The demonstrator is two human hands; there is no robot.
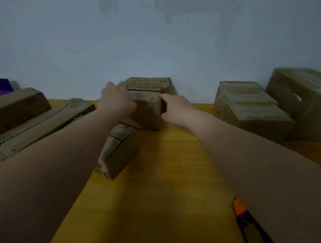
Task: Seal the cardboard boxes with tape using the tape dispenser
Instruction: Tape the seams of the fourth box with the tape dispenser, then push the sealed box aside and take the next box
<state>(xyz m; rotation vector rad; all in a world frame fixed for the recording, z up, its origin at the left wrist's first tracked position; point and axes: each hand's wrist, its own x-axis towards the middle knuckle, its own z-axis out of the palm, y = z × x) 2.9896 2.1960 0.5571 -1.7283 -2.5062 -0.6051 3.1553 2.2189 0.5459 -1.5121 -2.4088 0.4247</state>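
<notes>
Reaching out over the yellow wooden table (pixel 167 175), we have both hands on a small brown cardboard box (pixel 146 112) that stands near the far edge, close to the pale blue-grey wall (pixel 153 39). Our left hand (pixel 117 103) covers the box's upper left corner, fingers bent over the top edge and thumb down on the front face, so it grips the cardboard. Our right hand (pixel 175 110) lies against the box's right side with one finger stretched to the top right corner; the other fingers are hidden behind the box, so we cannot tell how firmly it holds. A dark slit runs along the box's top.

Just behind it, a second short cardboard box (pixel 149 82) sits against the wall. A taped box lying askew (pixel 119 153) sits nearer to us, partly under our left forearm. Long flat cardboard boxes (pixel 37 122) are stacked at our left, and two bulky taped boxes (pixel 254 112) stand at our right.

The orange and black tape dispenser (pixel 241 211) lies on the table at the lower right, well apart from both hands and half hidden by our right forearm
</notes>
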